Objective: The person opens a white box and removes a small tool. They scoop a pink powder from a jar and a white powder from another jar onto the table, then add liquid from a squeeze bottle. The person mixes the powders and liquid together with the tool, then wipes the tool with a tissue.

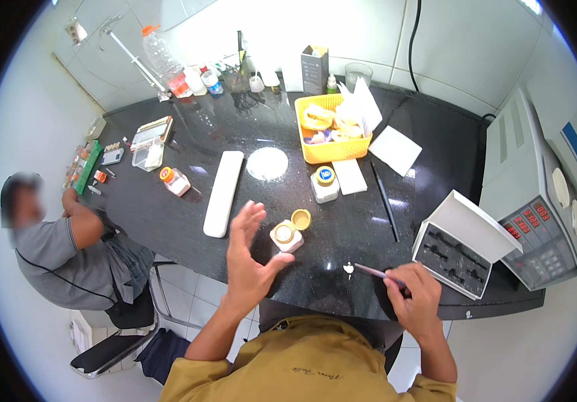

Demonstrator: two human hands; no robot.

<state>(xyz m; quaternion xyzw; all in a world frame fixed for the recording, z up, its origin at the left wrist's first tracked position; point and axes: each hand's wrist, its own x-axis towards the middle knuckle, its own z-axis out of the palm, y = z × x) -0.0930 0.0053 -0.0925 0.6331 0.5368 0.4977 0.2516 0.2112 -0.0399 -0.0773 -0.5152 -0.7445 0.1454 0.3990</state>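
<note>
Head, left hand [249,265] splayed, right [416,298] pinching possible brush [370,271]

the white piece [349,269] is too small to identify — the right hand [416,297] partly hides its tool [371,271].

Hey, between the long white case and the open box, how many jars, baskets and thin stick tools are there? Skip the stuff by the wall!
Jars: 2 (open jar, blue-topped jar)
Baskets: 1 (yellow basket)
Thin tools: 2 (black tool, held tool in the right hand)
Total: 5
</note>
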